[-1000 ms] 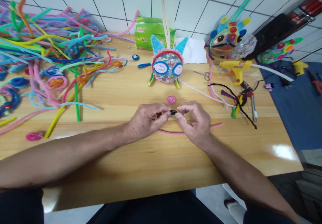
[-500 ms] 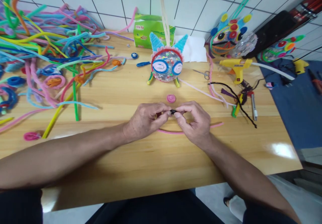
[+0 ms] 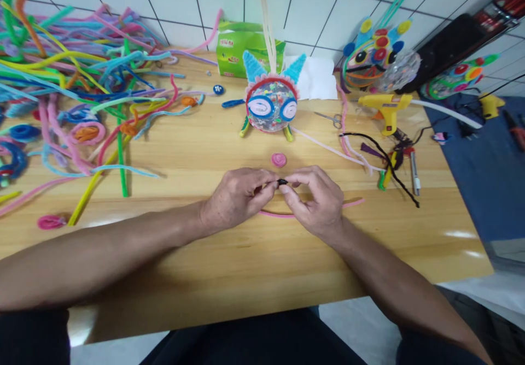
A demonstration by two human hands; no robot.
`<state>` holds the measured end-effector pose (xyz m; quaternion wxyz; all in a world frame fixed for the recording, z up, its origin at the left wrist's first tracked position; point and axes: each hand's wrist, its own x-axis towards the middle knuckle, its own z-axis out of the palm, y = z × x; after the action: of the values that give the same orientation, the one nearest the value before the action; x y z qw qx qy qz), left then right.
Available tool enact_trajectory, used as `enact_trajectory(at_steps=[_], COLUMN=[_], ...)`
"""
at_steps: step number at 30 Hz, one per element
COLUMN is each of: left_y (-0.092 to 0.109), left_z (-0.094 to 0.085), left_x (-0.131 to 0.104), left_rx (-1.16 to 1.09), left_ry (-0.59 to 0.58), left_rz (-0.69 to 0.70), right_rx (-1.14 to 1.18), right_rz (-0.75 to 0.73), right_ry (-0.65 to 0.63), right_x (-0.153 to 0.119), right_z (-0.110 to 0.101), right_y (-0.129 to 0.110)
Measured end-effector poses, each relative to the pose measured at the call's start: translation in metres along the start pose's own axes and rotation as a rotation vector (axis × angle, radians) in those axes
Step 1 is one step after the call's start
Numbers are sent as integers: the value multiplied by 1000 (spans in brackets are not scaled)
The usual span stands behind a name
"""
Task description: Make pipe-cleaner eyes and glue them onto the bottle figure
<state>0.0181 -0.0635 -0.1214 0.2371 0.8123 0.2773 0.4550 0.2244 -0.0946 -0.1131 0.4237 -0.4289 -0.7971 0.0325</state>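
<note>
Pinching a small, black, compact piece [image 3: 282, 182] between thumb and fingertips of the left hand [image 3: 241, 195] and, from the opposite side, of the right hand [image 3: 315, 198]; closed on it with both, near the middle of the pale wooden bench [image 3: 229, 283]. With open room from the wrists down to the straight near edge. Hemmed in at left by a tangled heap of multicoloured fuzzy stems [image 3: 90, 70], at right by a yellow glue gun [image 3: 388, 111], and ahead by a pink coiled disc [image 3: 278, 160]. With a thin pink strip [image 3: 279, 215] passing below the hands. Dark and slightly shiny, partly hidden by fingertips, too small to read in detail.
</note>
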Motion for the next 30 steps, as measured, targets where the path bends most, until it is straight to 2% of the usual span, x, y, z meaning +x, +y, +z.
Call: enact_trajectory(at_steps=[13,30], left_y=[0,-2], left_z=[0,0], left_x=[-1,-2], left_rx=[39,3], left_ry=[-33,-60], left_rz=[-8,0], right_rx=[-87,-62], right_rz=[-71,-60], right_ry=[-5,-42], right_x=[-1,-1], right_z=[2,1], right_y=[2,4])
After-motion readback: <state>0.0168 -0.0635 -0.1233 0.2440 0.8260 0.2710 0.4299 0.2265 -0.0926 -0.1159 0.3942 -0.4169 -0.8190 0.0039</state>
